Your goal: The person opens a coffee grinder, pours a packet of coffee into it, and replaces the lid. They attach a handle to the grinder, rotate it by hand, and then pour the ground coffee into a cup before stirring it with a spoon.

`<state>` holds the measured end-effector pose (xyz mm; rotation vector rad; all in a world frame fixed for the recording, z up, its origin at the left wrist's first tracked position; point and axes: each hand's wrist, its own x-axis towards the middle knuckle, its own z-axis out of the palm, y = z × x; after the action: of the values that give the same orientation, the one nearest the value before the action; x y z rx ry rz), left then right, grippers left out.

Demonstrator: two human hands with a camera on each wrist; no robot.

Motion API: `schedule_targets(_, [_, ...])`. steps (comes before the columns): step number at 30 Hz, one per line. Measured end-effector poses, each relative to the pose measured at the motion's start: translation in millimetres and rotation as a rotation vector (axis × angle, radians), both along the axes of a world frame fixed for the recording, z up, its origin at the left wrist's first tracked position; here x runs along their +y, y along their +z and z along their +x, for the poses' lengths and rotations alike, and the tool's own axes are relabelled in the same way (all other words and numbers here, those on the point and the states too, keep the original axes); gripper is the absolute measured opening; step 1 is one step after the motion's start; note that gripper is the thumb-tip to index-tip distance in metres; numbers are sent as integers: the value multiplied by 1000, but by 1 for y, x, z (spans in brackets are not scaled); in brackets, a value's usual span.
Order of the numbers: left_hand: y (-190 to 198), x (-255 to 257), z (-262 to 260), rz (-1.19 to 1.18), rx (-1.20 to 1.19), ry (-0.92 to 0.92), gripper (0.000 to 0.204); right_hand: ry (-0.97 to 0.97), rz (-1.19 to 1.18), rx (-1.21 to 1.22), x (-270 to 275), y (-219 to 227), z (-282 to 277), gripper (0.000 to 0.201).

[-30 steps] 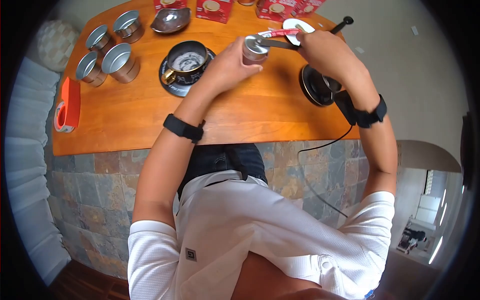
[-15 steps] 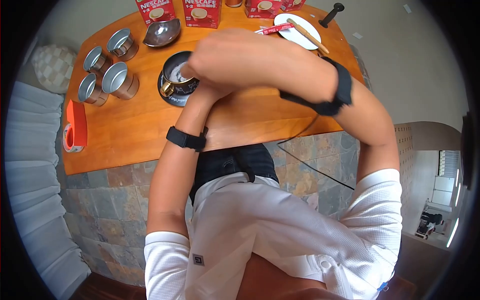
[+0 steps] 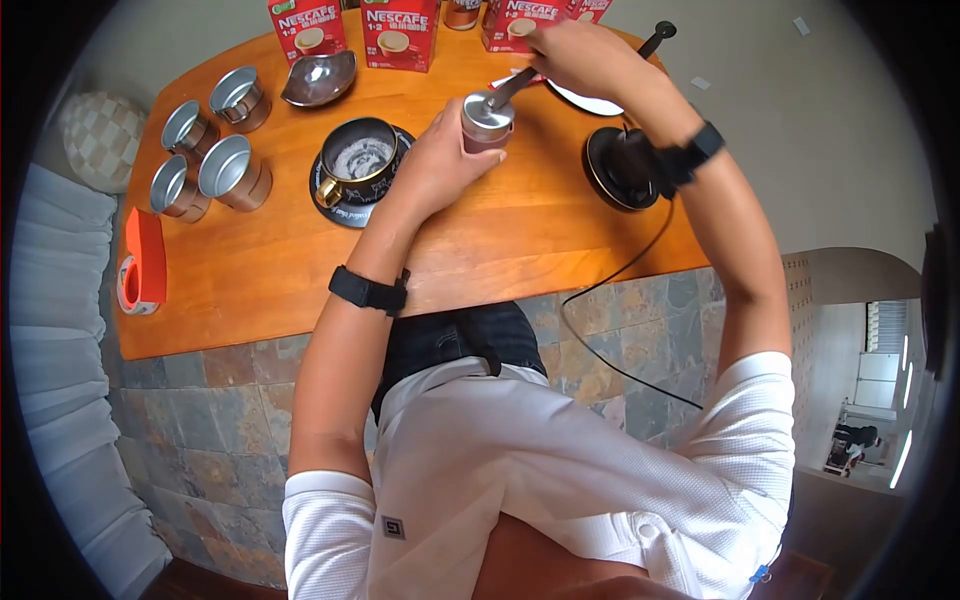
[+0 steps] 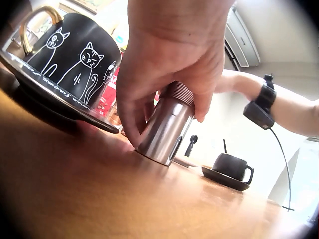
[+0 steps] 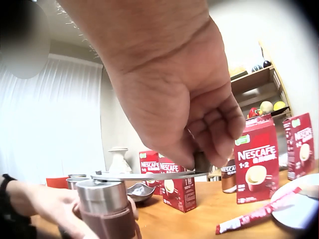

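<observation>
On the wooden table stands a metal manual coffee grinder (image 3: 487,122), with my left hand (image 3: 440,168) wrapped round its body. In the left wrist view the grinder's base meets the tabletop and its ribbed collar (image 4: 180,92) shows below the palm. My right hand (image 3: 592,62) pinches the knob (image 5: 202,162) at the end of the crank arm (image 5: 149,176), which points away to the far right. Left of the grinder, a black cup (image 4: 82,59) with white cat drawings and a gold handle sits on a black saucer (image 4: 65,105); something pale and greyish shows inside it.
Several metal cups (image 3: 235,172) and an orange tape dispenser (image 3: 147,250) stand at left. Behind are a dark shiny bowl (image 3: 320,80) and red Nescafe boxes (image 3: 398,35). A white plate (image 5: 294,211), a red stick packet (image 5: 249,217) and another black cup (image 4: 229,166) lie rightward.
My right hand swung left across the grinder and over my left forearm, then back out to the far right, turning the crank. My left hand kept its grip on the grinder.
</observation>
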<state>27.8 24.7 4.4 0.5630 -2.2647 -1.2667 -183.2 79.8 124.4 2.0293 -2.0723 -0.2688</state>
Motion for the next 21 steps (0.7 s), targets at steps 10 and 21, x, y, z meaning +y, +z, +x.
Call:
schedule_targets(10, [-9, -3, -3, -10, 15, 14, 62, 280, 148, 103, 120, 20, 102, 12])
schedule_targets(21, [-26, -6, -2, -79, 143, -37, 54, 535, 31, -50, -19, 6, 152, 19])
